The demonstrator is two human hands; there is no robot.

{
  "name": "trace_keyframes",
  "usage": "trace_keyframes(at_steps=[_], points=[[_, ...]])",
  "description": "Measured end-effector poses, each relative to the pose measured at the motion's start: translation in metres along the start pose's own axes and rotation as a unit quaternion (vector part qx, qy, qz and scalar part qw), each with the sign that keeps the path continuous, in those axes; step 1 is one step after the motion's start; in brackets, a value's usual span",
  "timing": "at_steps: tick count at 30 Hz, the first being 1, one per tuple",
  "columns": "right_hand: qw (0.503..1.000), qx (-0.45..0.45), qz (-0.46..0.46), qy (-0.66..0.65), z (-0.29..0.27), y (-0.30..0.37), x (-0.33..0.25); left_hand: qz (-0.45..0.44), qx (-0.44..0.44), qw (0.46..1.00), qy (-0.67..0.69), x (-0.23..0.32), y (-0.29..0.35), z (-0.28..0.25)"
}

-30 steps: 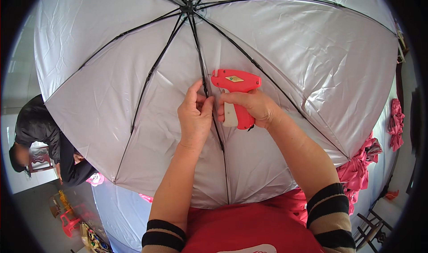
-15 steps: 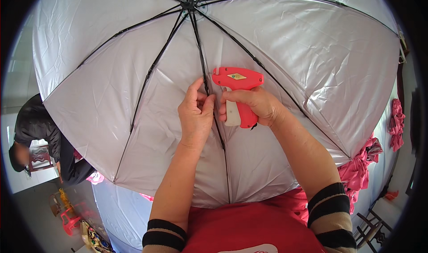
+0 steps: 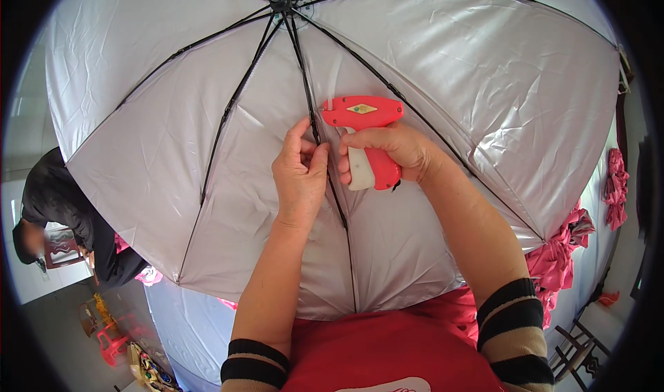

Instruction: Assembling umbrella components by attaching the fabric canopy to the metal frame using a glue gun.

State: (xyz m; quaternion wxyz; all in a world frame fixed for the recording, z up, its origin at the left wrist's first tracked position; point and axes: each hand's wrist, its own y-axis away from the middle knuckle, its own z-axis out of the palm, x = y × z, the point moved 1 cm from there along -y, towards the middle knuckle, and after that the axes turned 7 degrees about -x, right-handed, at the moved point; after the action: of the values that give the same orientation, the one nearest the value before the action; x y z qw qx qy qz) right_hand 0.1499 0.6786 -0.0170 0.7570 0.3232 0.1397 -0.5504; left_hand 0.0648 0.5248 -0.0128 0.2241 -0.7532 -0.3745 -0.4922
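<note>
We take this for a small workshop, perhaps in a home, though we cannot be sure: an open silver-lined umbrella (image 3: 429,60) fills much of our view with a red tagging gun (image 3: 368,117) over it, pink cloth bundles (image 3: 553,262) lie around a pale blue surface (image 3: 183,323), another person (image 3: 59,191) bends nearby, and we see a red plastic stool (image 3: 112,346) and dark wooden chair (image 3: 579,350)
</note>
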Motion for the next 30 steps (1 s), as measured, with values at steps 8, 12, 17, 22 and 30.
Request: trace_keyframes(at_steps=[8, 12, 17, 22, 30], points=[[0.998, -0.053, 0.036, 0.0, -0.005, -0.002, -0.01, -0.011, -0.008, 1.0, 0.012, 0.001, -0.001, 0.0], [0.996, -0.069, 0.048, -0.011, -0.011, -0.014, -0.007, -0.011, -0.013, 1.0, 0.019, 0.002, -0.001, 0.004], [0.997, -0.069, 0.042, -0.001, -0.009, -0.007, -0.009, -0.01, -0.013, 1.0, 0.006, 0.0, -0.001, 0.001], [0.996, -0.07, 0.051, 0.013, -0.012, -0.003, -0.012, -0.013, -0.003, 1.0, 0.003, -0.002, -0.001, 0.0], [0.996, -0.058, 0.057, 0.034, -0.008, 0.0, -0.018, -0.017, -0.006, 1.0, 0.013, 0.0, -0.001, 0.003]])
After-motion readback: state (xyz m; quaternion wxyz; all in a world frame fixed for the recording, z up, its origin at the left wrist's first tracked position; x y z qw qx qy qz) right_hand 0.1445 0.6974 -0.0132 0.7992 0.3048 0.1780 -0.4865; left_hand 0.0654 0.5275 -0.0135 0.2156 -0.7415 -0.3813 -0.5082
